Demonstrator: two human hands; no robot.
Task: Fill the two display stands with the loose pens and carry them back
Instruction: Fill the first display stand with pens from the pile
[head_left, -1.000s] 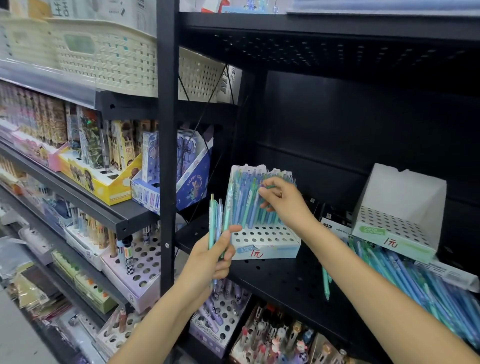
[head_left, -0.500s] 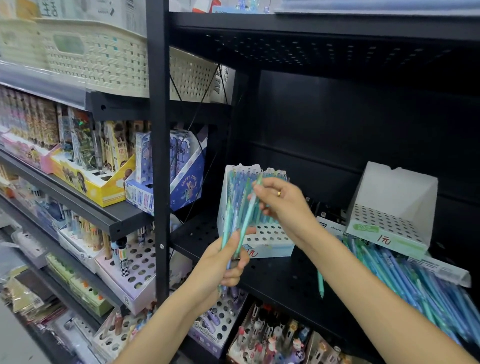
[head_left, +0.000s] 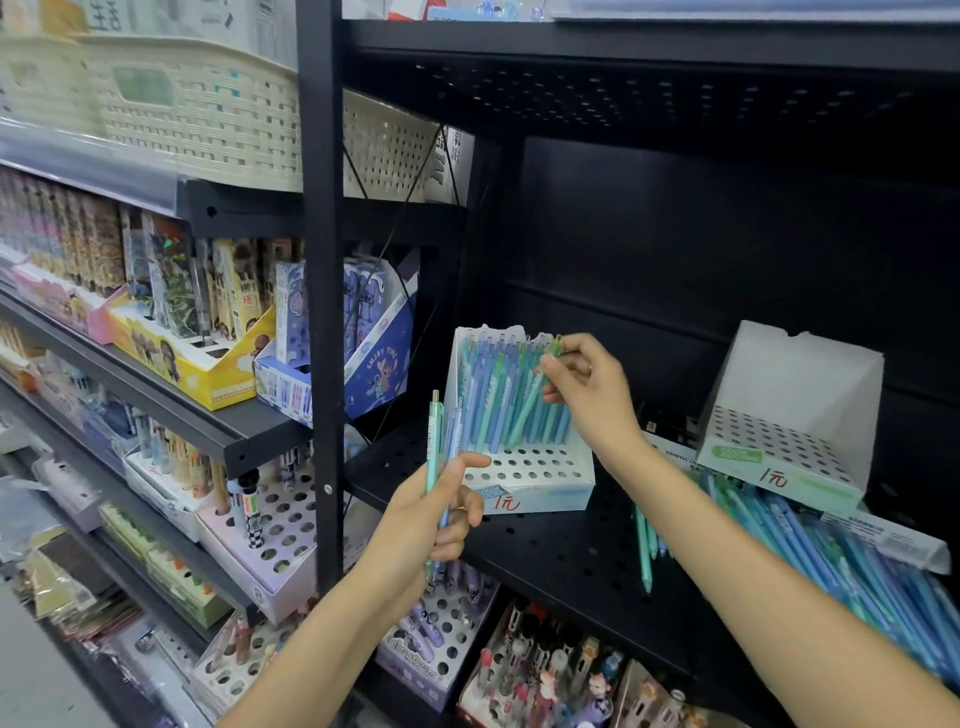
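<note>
On the black perforated metal shelf (head_left: 545, 556) stand two white cardboard display stands with hole-punched bases. The nearer, left stand (head_left: 524, 478) is partly filled: blue and teal plastic pens (head_left: 498, 405) stand upright in its rear rows, while its front rows of holes are bare. The person's right hand (head_left: 587, 384) is raised at the top of that stand, its fingers (head_left: 553, 364) pinching a teal pen (head_left: 530, 405) by its upper end; the pen slants down among the standing ones. The left hand (head_left: 441, 514) hovers just in front of the stand's lower left corner, its fingers curled round a small bunch of pens (head_left: 441, 457), one mint green and at least one pale blue, held upright with their clips on top. The second white stand (head_left: 789, 415) sits well to the right on the same shelf, tilted, with no pens in its visible holes. Below and beside it lies a loose heap of blue and teal pens (head_left: 841, 561), spread across the shelf's right part. One teal pen (head_left: 644, 545) lies apart between the two stands.
</note>
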